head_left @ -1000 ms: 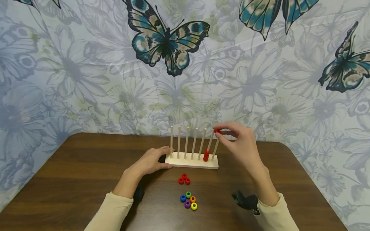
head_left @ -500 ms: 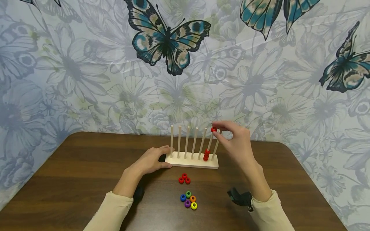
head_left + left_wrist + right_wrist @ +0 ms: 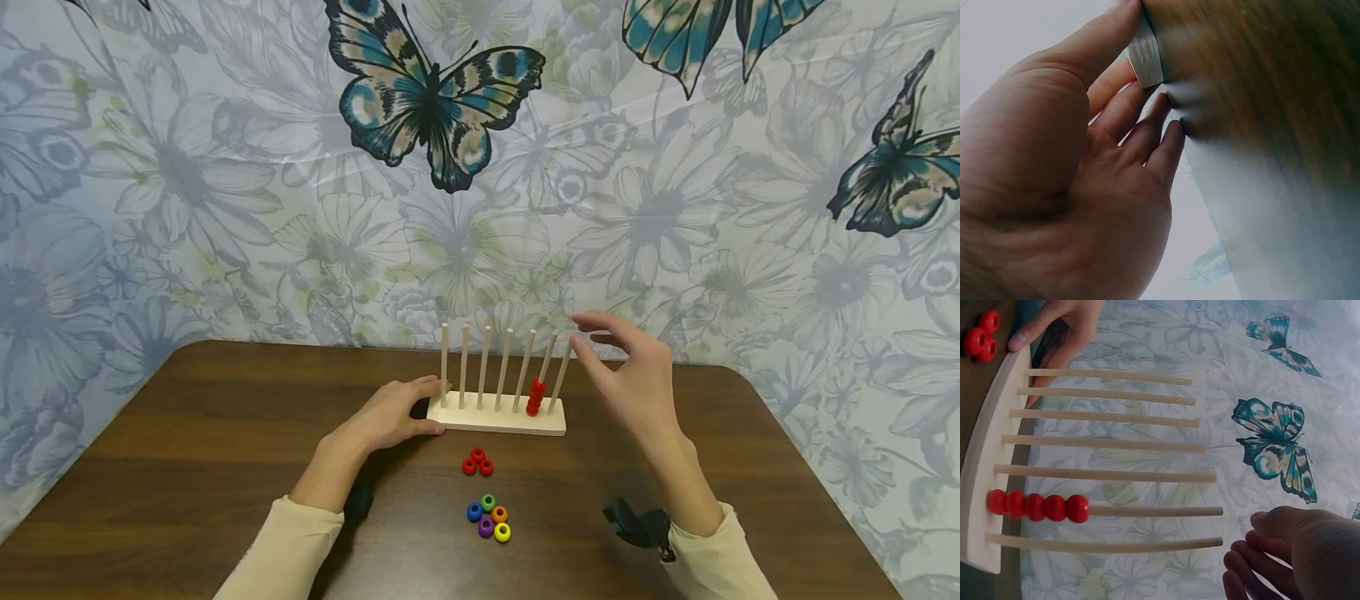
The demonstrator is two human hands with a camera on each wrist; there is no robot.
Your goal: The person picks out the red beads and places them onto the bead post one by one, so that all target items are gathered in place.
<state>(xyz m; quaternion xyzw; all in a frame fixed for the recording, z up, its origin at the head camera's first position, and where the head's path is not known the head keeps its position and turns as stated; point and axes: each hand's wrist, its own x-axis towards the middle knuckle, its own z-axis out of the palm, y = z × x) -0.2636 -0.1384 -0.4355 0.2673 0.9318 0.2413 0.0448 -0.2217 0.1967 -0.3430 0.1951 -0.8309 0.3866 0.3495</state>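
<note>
A pale wooden peg stand (image 3: 495, 422) with a row of upright pegs stands on the table. My left hand (image 3: 390, 417) grips the left end of its base, thumb at the front and fingers behind; in the left wrist view the wooden end (image 3: 1147, 59) sits between thumb and fingers. Several red beads (image 3: 1035, 506) are stacked at the bottom of the second peg from the right. My right hand (image 3: 633, 371) is beside the top of the rightmost peg (image 3: 1110, 545), thumb and fingers apart, holding nothing.
In front of the stand, three red beads (image 3: 477, 463) lie grouped on the brown table (image 3: 225, 467). Nearer lie green, blue, orange, purple and yellow beads (image 3: 502, 532) in a cluster. A butterfly-patterned cloth (image 3: 300, 250) hangs behind the table.
My right hand has released a red bead at the top of the second peg from the right and drawn back rightward. The bead now sits on the stack. My left hand has stayed put.
</note>
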